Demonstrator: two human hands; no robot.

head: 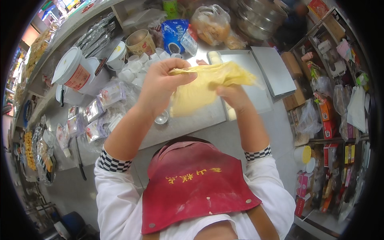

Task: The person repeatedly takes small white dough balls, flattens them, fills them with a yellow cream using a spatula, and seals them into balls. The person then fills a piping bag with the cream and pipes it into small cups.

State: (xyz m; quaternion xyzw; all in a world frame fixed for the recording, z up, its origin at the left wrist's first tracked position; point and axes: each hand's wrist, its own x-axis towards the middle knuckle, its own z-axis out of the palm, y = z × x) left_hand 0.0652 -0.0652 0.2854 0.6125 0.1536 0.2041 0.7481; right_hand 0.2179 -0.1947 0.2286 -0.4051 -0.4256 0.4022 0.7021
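Observation:
A limp, pale-yellow sheet [195, 100], apparently dough, hangs in the air above the steel worktop [186, 123]. My left hand [165, 81] pinches its upper left edge between thumb and fingers. At the sheet's right side, my right hand [234, 96] grips it from below, with most fingers hidden behind the folds. Motion blurs the sheet's lower part. Behind it and to the right lies a shallow metal tray [249, 64]; pale dough-like pieces [214, 57] sit along its left side. A small round metal mould [162, 117] rests on the worktop under my left wrist.
White plastic cups [135, 69] cluster behind my left hand. Further left stand lidded white tubs [72, 69] and packets [112, 94]. A long knife [80, 162] overhangs the worktop's front edge. Beside the tray is a flat metal lid or tray [274, 70]; cluttered shelves [339, 139] line the right.

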